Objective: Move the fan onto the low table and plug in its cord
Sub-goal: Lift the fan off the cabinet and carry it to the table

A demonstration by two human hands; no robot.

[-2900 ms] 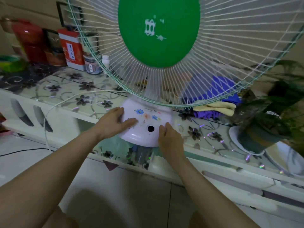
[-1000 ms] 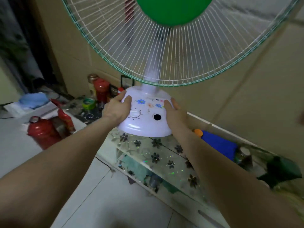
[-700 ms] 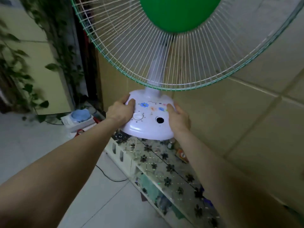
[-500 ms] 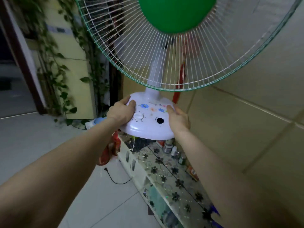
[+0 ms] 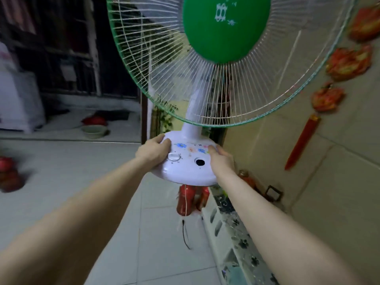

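Note:
I hold the fan in the air by its white base (image 5: pixel 186 169), which has a dial, a dark hole and flower prints. My left hand (image 5: pixel 153 152) grips the base's left side and my right hand (image 5: pixel 221 161) grips its right side. The wire cage with the green centre disc (image 5: pixel 225 27) rises above. A thin white cord (image 5: pixel 186 200) hangs down from under the base. The low cabinet with the flowered glass top (image 5: pixel 240 241) runs along the wall at lower right, below my right arm.
Red thermos flasks (image 5: pixel 185 200) stand on the floor at the cabinet's end, with a dark cable (image 5: pixel 185 235) lying on the tiles beside them. Red ornaments (image 5: pixel 347 62) hang on the right wall. A doorway with a bowl (image 5: pixel 93 130) on the floor opens at left.
I have lifted the fan off the flowered cabinet top and swung it leftward with my view. The doorway and open floor now lie ahead. Both hands keep their grip on the base.

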